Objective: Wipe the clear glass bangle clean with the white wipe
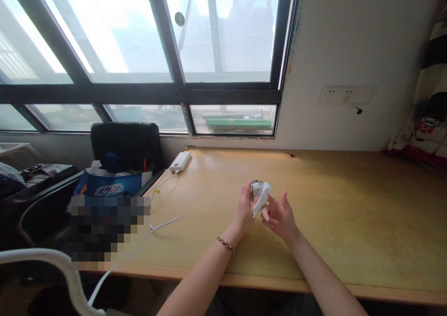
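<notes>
Above the desk, my left hand [246, 205] is closed around a small dark-rimmed thing [256, 185], whose kind I cannot make out. Part of it looks clear or pale between the fingers and a white tissue [262, 198]. The tissue lies against its right side and hangs down in a fold between my hands. My right hand [281, 216] has its fingertips at the tissue, the fingers partly curled and the thumb standing apart, pointing up. Some of its fingertips are hidden behind the tissue.
The wooden desk [349, 223] spreads under my hands. A white power bank [180, 161] with a white cable [166, 224] lies at its left edge. Left stands a black chair [125, 141] with a blue bag [111, 188]. A white curved tube [52, 255] crosses the lower left.
</notes>
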Demonstrator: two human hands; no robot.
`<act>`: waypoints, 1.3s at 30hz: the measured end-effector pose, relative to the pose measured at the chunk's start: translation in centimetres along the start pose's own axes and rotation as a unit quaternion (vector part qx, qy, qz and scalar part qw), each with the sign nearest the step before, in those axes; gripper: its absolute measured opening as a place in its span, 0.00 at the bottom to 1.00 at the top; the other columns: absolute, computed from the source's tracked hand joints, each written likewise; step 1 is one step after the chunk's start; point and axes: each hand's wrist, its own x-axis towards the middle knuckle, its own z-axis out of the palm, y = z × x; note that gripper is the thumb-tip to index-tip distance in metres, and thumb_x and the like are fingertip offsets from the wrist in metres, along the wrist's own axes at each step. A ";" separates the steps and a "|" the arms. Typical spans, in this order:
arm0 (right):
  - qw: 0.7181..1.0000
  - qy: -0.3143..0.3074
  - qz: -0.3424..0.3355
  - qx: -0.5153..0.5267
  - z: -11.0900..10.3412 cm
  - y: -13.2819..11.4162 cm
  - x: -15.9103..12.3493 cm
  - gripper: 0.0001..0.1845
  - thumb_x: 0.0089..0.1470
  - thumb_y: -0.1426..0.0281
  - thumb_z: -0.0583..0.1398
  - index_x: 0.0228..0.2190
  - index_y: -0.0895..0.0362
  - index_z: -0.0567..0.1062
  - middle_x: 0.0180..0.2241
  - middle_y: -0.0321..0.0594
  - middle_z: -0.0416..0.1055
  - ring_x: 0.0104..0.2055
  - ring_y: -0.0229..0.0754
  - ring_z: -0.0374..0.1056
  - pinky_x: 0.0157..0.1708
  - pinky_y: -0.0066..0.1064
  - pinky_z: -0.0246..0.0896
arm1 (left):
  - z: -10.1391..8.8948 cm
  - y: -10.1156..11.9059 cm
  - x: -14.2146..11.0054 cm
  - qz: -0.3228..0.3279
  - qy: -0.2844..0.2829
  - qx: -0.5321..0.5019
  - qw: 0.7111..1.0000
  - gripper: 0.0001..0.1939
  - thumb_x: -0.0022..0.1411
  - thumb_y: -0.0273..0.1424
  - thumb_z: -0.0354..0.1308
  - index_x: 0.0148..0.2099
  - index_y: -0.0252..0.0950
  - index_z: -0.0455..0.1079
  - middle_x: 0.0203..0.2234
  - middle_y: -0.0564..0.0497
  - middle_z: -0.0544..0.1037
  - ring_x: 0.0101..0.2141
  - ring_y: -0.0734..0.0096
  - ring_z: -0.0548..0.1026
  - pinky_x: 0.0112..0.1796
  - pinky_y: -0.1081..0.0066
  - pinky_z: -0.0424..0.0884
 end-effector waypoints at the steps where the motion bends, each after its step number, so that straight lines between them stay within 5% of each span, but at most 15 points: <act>1: 1.000 -0.004 -0.002 -0.013 -0.1 0.1 0.0 0.43 0.44 0.41 0.32 0.44 0.58 0.64 0.13 0.34 0.63 0.09 0.29 0.38 0.11 0.24 0.38 | 0.0 -0.2 0.0 0.041 -0.008 0.022 0.999 0.24 0.47 0.28 0.58 0.49 0.39 0.62 0.46 0.47 0.66 0.46 0.62 0.62 0.41 0.72 0.60; 4: 0.996 -0.008 -0.016 -0.082 -0.4 0.8 0.1 0.43 0.46 0.42 0.33 0.40 0.60 0.67 0.12 0.36 0.64 0.09 0.29 0.39 0.12 0.24 0.36 | -0.2 -1.1 0.3 0.106 -0.015 0.053 0.993 0.22 0.51 0.35 0.54 0.50 0.38 0.60 0.40 0.48 0.70 0.41 0.64 0.66 0.40 0.72 0.61; 10: 0.927 0.056 -0.108 -0.354 -0.9 1.7 0.4 0.37 0.51 0.47 0.38 0.16 0.62 0.70 0.10 0.38 0.61 0.13 0.32 0.49 0.16 0.25 0.42 | -0.4 -2.7 1.6 -0.002 0.042 -0.013 0.999 0.22 0.56 0.45 0.44 0.36 0.32 0.67 0.25 0.48 0.73 0.27 0.68 0.70 0.27 0.73 0.64; 14: 0.844 0.100 -0.173 -0.498 -0.8 1.7 0.4 0.30 0.55 0.54 0.40 0.23 0.60 0.71 0.11 0.36 0.60 0.16 0.36 0.57 0.21 0.26 0.49 | -0.5 -2.9 2.3 -0.078 0.060 -0.100 0.990 0.25 0.53 0.49 0.43 0.35 0.33 0.67 0.22 0.50 0.73 0.21 0.71 0.69 0.22 0.74 0.62; 18: 0.749 0.127 -0.193 -0.621 -0.9 1.4 0.1 0.25 0.56 0.58 0.41 0.31 0.59 0.71 0.15 0.37 0.64 0.18 0.37 0.60 0.21 0.25 0.47 | -0.7 -2.4 2.3 -0.137 0.021 -0.146 0.980 0.29 0.53 0.53 0.40 0.36 0.33 0.67 0.19 0.51 0.72 0.17 0.74 0.67 0.17 0.76 0.58; 20: 0.725 0.137 -0.196 -0.646 -1.0 1.2 0.0 0.24 0.56 0.59 0.41 0.33 0.59 0.71 0.17 0.39 0.66 0.20 0.37 0.61 0.22 0.25 0.47 | -0.7 -2.2 2.2 -0.157 -0.004 -0.139 0.978 0.30 0.53 0.53 0.38 0.36 0.32 0.67 0.17 0.51 0.71 0.14 0.76 0.64 0.15 0.77 0.55; 30: 0.704 0.158 -0.215 -0.659 -1.4 1.1 0.0 0.22 0.57 0.62 0.42 0.46 0.57 0.66 0.26 0.43 0.71 0.24 0.39 0.65 0.25 0.25 0.50 | -0.8 -1.7 2.1 -0.216 -0.010 -0.152 0.964 0.31 0.51 0.54 0.40 0.42 0.34 0.64 0.17 0.52 0.70 0.13 0.74 0.65 0.13 0.77 0.56; 34: 0.705 0.196 -0.246 -0.636 -1.1 1.0 0.3 0.21 0.56 0.62 0.45 0.46 0.57 0.66 0.30 0.43 0.70 0.27 0.39 0.64 0.27 0.26 0.53 | -1.0 -2.0 2.4 -0.226 0.001 -0.159 0.961 0.32 0.51 0.55 0.39 0.43 0.34 0.63 0.20 0.49 0.72 0.17 0.71 0.69 0.16 0.75 0.61; 39: 0.693 0.260 -0.283 -0.609 -1.2 1.0 0.7 0.17 0.54 0.63 0.48 0.39 0.58 0.70 0.24 0.39 0.64 0.23 0.37 0.59 0.27 0.27 0.54 | -1.2 -2.0 2.7 -0.213 0.009 -0.140 0.967 0.33 0.51 0.56 0.38 0.41 0.33 0.64 0.20 0.49 0.72 0.16 0.72 0.69 0.16 0.75 0.60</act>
